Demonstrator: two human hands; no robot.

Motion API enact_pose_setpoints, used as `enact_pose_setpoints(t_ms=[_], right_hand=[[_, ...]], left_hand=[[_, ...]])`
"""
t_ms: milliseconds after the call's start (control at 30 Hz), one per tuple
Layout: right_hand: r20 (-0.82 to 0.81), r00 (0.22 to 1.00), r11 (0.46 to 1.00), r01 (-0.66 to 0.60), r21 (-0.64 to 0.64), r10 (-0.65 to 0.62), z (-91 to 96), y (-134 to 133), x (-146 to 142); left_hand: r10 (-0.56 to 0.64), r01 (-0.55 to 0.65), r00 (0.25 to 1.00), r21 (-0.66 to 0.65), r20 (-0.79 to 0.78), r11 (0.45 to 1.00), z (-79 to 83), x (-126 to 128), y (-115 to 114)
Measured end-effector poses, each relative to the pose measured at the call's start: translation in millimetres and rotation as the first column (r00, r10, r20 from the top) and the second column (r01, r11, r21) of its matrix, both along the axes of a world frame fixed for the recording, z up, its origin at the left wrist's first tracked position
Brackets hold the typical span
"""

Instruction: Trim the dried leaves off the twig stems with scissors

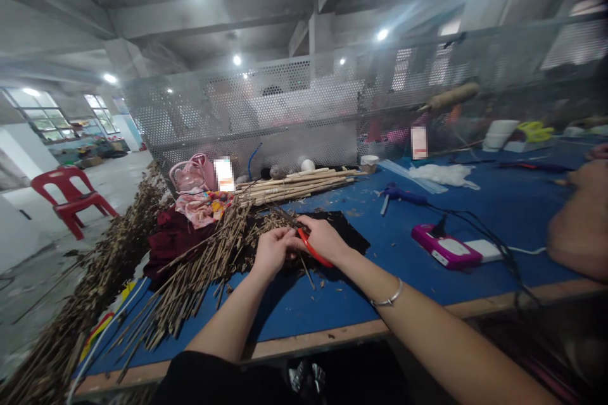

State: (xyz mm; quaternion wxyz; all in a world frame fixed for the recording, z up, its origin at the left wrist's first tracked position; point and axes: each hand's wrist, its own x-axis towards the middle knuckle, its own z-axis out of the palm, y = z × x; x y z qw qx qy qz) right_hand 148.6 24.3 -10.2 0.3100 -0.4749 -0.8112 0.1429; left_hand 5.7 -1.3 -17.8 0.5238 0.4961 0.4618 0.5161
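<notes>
My left hand point(273, 252) is closed on a thin brown stalk point(306, 271) at the near edge of a pile of dry stalks point(199, 262). My right hand point(325, 237) grips red-handled scissors point(313, 252), whose blades point up-left toward the stalk. Both hands meet over a black cloth point(349, 234) on the blue table point(332, 304). A silver bracelet sits on my right wrist.
Longer pale sticks point(294, 185) lie behind the pile, beside pink bags point(194, 190). A glue gun point(399, 195), a pink and white phone point(444, 248) with cables and white plastic point(439, 174) lie to the right. Another person's arm point(577, 228) rests at far right. A red chair point(71, 199) stands left.
</notes>
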Motion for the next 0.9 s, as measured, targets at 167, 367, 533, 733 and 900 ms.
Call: enact_pose_setpoints(t_ms=[167,367,533,733,900], right_hand=[[-0.031,0.999,1.000,-0.022,-0.013,0.022,-5.5,4.5,0.4],[-0.011,1.000,1.000,-0.013,-0.022,0.013,-8.1,5.2,-1.7],[0.070,0.998,0.999,-0.005,0.051,0.001,-4.9,2.4,-3.3],[0.025,0.998,0.995,-0.065,0.070,0.064,-5.5,3.0,-3.6],[0.015,0.998,0.998,-0.054,0.030,0.054,-4.0,2.3,-1.8]], left_hand=[[0.015,-0.015,1.000,-0.009,0.013,1.000,-1.1,-0.3,0.9],[0.037,-0.037,0.997,-0.002,0.063,0.999,-0.3,-1.7,2.6],[-0.011,0.009,0.997,0.034,0.080,0.999,0.3,-2.1,2.0],[-0.019,0.019,0.999,0.014,0.037,1.000,0.1,-0.8,-0.1],[-0.031,0.031,0.999,0.017,0.028,0.999,-4.4,-2.4,2.8]])
